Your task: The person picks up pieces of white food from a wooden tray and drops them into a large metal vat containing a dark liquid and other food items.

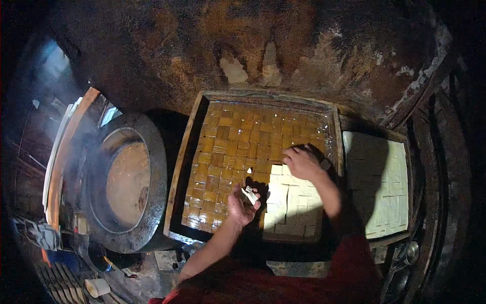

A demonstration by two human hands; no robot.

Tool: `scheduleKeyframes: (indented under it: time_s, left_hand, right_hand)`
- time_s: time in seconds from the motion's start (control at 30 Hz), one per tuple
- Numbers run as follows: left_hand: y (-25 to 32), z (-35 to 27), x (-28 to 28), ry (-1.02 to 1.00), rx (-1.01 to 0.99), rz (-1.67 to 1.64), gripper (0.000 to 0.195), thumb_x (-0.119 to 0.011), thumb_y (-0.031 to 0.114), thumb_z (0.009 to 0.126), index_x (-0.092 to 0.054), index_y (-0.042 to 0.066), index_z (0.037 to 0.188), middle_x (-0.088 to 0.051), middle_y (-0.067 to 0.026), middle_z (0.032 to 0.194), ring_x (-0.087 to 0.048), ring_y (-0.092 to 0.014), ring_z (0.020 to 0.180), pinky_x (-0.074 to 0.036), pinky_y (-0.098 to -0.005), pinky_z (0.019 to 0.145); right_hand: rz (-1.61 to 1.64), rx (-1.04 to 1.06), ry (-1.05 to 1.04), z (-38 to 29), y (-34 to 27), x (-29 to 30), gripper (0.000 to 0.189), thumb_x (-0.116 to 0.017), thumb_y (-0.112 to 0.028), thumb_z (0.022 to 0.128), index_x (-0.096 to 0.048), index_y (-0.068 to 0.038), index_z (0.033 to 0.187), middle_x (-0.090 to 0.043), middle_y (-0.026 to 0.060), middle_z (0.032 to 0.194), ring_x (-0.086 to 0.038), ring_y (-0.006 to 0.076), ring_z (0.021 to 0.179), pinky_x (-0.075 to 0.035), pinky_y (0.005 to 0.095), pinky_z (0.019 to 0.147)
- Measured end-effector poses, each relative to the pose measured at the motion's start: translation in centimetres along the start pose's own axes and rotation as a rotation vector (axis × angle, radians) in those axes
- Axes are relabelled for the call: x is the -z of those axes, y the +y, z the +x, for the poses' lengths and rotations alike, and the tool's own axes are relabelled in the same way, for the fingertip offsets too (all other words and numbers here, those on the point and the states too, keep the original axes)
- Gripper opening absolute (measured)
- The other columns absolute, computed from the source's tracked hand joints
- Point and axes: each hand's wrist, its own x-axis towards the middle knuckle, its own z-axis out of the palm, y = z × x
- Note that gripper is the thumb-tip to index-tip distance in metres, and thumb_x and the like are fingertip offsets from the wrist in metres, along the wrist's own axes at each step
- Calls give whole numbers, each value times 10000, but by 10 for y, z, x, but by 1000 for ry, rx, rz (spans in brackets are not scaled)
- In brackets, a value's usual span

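Observation:
My left hand [242, 207], palm up, holds a few small white pieces of tofu [250, 196] above the woven bamboo mat [231, 152]. That mat lines a wide wooden-framed tray [177, 167]. My right hand [303, 162] reaches over the far edge of a white tofu slab [294, 203], with its fingers bent downward. The fingertips are partly shadowed, so I cannot tell whether they hold anything. Cuts divide the slab into squares, and it covers the near right part of the mat. Small white crumbs [249, 170] dot the bare weave.
Right of the tray, a second wooden frame holds another tofu slab [395, 186]. To the left stands a large round vat [155, 182] with steam rising around it. Upright boards [72, 152] lean behind it. A white cup [97, 287] lies at lower left. A stained wall [265, 49] rises behind.

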Motion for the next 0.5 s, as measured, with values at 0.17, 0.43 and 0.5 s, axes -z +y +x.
scheduleKeyframes:
  time_s: [0.17, 0.43, 0.5]
  left_hand:
    - [-6, -13, -31, 43, -52, 147, 420, -469, 481, 963, -568, 84, 1056, -645, -69, 973, -652, -218, 894, -572, -380, 771]
    - [-12, -20, -32, -30, -17, 167, 434, -404, 517, 976, -578, 129, 1061, -646, -46, 991, -645, -216, 944, -543, -382, 801]
    - [-14, -17, -33, 45, -1, 136, 476, -350, 547, 977, -580, 136, 1044, -650, -52, 968, -646, -234, 917, -530, -398, 780]
  right_hand:
    - [16, 61, -231, -11, 22, 15, 371, -504, -96, 852, -550, -31, 1214, -550, 239, 1226, -521, 410, 1133, -435, 475, 938]
    - [-114, 136, -494, 31, 26, 26, 415, -581, -8, 647, -623, 2, 1060, -630, 224, 1031, -577, 387, 1009, -475, 437, 860]
    - [-200, 159, -553, 37, 26, 29, 357, -575, -7, 624, -638, 21, 974, -646, 232, 982, -599, 396, 944, -488, 446, 822]
